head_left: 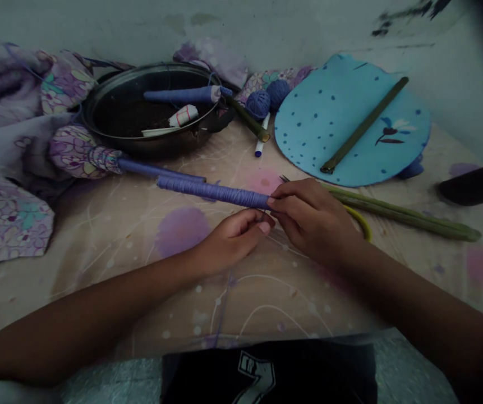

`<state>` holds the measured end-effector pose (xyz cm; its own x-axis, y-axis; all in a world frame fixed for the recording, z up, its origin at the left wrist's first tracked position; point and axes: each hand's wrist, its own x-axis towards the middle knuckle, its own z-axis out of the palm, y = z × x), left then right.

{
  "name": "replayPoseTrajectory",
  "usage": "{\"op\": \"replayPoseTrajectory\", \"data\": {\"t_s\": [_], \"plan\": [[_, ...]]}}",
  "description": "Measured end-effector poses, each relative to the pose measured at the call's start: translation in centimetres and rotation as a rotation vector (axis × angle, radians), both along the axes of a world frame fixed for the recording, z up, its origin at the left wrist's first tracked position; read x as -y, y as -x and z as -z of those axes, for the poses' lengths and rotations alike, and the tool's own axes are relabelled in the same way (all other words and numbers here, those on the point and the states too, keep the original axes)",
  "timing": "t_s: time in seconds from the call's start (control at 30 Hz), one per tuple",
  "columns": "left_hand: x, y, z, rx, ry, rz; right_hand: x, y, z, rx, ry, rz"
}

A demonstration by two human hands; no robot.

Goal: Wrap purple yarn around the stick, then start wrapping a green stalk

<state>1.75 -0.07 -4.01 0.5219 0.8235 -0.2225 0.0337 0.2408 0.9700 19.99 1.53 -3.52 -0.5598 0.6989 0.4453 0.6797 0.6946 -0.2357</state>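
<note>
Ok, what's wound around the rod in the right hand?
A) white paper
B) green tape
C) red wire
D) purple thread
D. Purple thread runs in tight turns along the rod that the right hand holds at its end.
</note>
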Motion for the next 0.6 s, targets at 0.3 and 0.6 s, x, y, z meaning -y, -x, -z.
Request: {"op": "replayPoseTrajectory", "data": {"t_s": [0.3, 0.6], "plan": [[-0.3, 0.1, 0.6, 0.143, 0.132, -0.165, 1.6, 0.0, -1.1, 0.012, -0.063, -0.150], [0.1, 0.0, 0.5, 0.109, 0.086, -0.263, -0.2, 0.1, 0.0, -0.364, 0.209, -0.001]]}}
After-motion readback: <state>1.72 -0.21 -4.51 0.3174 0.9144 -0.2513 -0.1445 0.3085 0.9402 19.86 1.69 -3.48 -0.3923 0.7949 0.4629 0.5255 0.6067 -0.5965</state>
